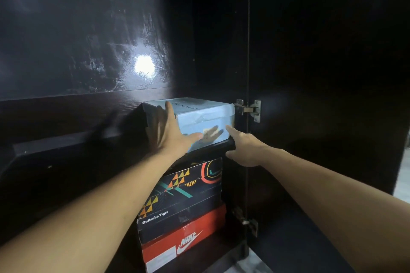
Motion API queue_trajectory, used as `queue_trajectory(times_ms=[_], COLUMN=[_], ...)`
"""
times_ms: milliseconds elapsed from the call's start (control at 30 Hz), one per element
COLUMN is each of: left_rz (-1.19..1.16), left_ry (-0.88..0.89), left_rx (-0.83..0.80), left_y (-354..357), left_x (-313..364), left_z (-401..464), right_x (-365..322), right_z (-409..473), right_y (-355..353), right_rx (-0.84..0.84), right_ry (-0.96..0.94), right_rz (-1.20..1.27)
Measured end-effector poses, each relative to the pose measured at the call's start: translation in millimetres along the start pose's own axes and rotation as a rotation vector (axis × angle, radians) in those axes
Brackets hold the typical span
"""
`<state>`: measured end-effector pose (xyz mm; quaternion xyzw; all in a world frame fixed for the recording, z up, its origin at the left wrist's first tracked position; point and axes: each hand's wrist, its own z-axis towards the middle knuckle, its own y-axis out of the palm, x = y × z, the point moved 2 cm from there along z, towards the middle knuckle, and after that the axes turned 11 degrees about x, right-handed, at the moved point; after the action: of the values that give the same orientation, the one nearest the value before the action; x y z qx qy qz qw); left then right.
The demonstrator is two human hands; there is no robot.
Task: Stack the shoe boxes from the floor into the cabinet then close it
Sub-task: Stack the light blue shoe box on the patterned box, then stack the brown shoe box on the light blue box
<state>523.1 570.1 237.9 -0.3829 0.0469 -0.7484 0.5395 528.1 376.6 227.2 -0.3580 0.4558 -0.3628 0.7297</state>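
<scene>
To my left, a glossy dark panel (66, 29) is filling most of what I am seeing. A round white glare (144, 66) is shining on it, and pale scuffs and streaks are showing up around that bright spot. Lower on the same side, a dark ledge (55, 144) is running across in shadow, too dim for me to make out more. A pale floor (402, 182) is peeking in at the far right edge and again along the bottom.

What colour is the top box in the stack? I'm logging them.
Pale blue; the top box shows best in the head view.
</scene>
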Motion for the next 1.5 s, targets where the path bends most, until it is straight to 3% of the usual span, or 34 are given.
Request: queue_trajectory(times_ms=[67,167,467,767,967,1167,1300,1367,1500], left_rz=[0.053,0.103,0.049,-0.104,-0.259,-0.275,-0.269,-0.326,-0.378], left_ry=[0.103,0.264,0.460,0.782,0.829,0.816,0.818,0.790,0.624], left_rx=[0.020,-0.079,-0.828,-1.232,-1.432,-1.651,-1.641,-1.632,-1.855], left_y=[-7,-18,-7,37,61,78,89,88,80], left_x=[14,42,159,282,337,345,339,341,337], left_z=[-13,-40,-162,-326,-445,-561,-619,-641,-683], right_x=[5,20,98,224,286,341,362,370,381], right_z=[-17,-56,-211,-415,-541,-658,-730,-762,-807], right_y=[-11,-36,-118,-172,-176,-156,-136,-128,-108], right_rx=[0.011,0.019,0.054,0.035,0.004,-0.043,-0.034,0.007,0.017], right_ry=[-0.011,0.021,0.235,0.642,0.917,1.208,1.485,1.590,1.712], right_rz=[-0.006,-0.042,-0.141,-0.240,-0.259,-0.214,-0.230,-0.248,-0.209])
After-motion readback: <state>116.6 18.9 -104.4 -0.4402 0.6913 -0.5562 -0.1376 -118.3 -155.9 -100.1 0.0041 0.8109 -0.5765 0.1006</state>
